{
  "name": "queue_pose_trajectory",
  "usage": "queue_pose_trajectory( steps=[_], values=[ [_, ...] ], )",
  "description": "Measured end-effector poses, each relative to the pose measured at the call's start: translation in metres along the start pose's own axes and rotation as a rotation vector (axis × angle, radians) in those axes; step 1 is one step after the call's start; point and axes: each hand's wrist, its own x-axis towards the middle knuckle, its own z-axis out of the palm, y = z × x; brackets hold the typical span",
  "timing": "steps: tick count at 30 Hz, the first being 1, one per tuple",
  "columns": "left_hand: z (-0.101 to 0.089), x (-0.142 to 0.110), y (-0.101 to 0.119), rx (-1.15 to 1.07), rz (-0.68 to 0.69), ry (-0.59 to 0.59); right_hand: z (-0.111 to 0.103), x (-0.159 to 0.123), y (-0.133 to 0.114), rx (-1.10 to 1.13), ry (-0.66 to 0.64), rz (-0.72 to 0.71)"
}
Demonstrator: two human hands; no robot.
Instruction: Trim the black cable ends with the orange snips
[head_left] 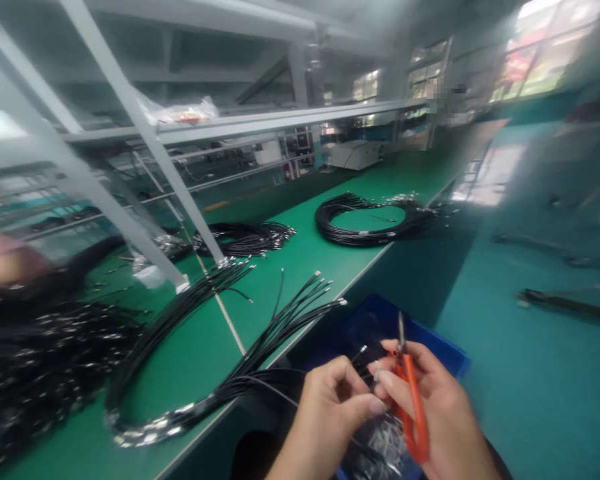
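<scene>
My right hand (437, 400) is closed around orange-handled scissors (414, 407), whose narrow metal blades point up and away from me. Its thumb and fingertips also pinch at something small and pale close to my left hand (333, 403). My left thumb and forefinger are pressed together on a thin black cable, mostly hidden by the fingers. Below both hands is a blue bin (450, 350) holding small clear and whitish pieces (385, 443). A bundle of black cables (253, 383) curves over the bench edge just left of my left hand, its silvery tips fanned out.
On the green bench (195, 360) lie a coiled cable bundle (365, 237), another bundle (245, 240) and a large blurred heap of black cables (45, 360). Metal posts (145, 133) and a shelf (280, 120) rise above. A blurred person's part (10, 260) shows at far left.
</scene>
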Motion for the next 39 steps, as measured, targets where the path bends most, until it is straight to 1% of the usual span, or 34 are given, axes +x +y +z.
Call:
queue_pose_trajectory(
  steps=[1,3,6,8,10,15,17,19,22,24,25,27,30,32,34,39],
  values=[
    [0.001,0.000,-0.001,-0.057,-0.004,0.001,-0.001,0.001,0.001,-0.005,0.014,0.016],
    [0.003,0.000,-0.002,-0.141,-0.010,-0.002,-0.003,0.004,0.004,0.028,-0.001,0.066],
    [0.001,-0.001,-0.004,-0.153,-0.008,0.007,-0.003,0.007,0.006,0.163,-0.091,0.184],
    [-0.003,-0.001,-0.007,-0.146,0.000,-0.010,0.000,0.007,0.007,0.243,-0.120,0.233],
    [-0.007,-0.001,-0.011,-0.128,0.009,-0.024,0.005,0.006,0.010,0.256,-0.105,0.227],
    [-0.014,0.000,-0.016,-0.006,0.028,-0.028,0.016,0.001,0.013,0.141,0.013,0.088],
    [-0.013,-0.002,-0.014,0.060,0.052,-0.027,0.019,-0.001,0.013,0.148,0.019,0.090],
    [-0.011,-0.004,-0.012,0.142,0.110,0.028,0.022,-0.003,0.014,0.152,0.010,0.099],
    [-0.006,-0.005,-0.009,0.238,0.211,0.186,0.026,-0.004,0.017,0.131,-0.012,0.079],
    [-0.004,-0.005,-0.006,0.235,0.231,0.256,0.027,-0.005,0.019,0.123,-0.033,0.073],
    [-0.003,-0.005,-0.004,0.211,0.227,0.263,0.027,-0.004,0.020,0.123,-0.040,0.074],
    [-0.005,-0.004,0.000,0.116,0.198,0.221,0.026,-0.004,0.021,0.134,-0.055,0.079],
    [-0.011,-0.002,0.004,-0.080,0.122,0.084,0.024,-0.003,0.019,0.184,-0.087,0.101],
    [-0.015,-0.001,0.005,-0.169,0.081,0.012,0.023,-0.002,0.017,0.225,-0.108,0.128],
    [-0.018,-0.001,0.005,-0.209,0.066,-0.012,0.024,-0.002,0.016,0.253,-0.111,0.148],
    [-0.012,0.000,0.003,-0.232,0.080,0.015,0.025,-0.004,0.014,0.268,-0.085,0.165]
  ],
)
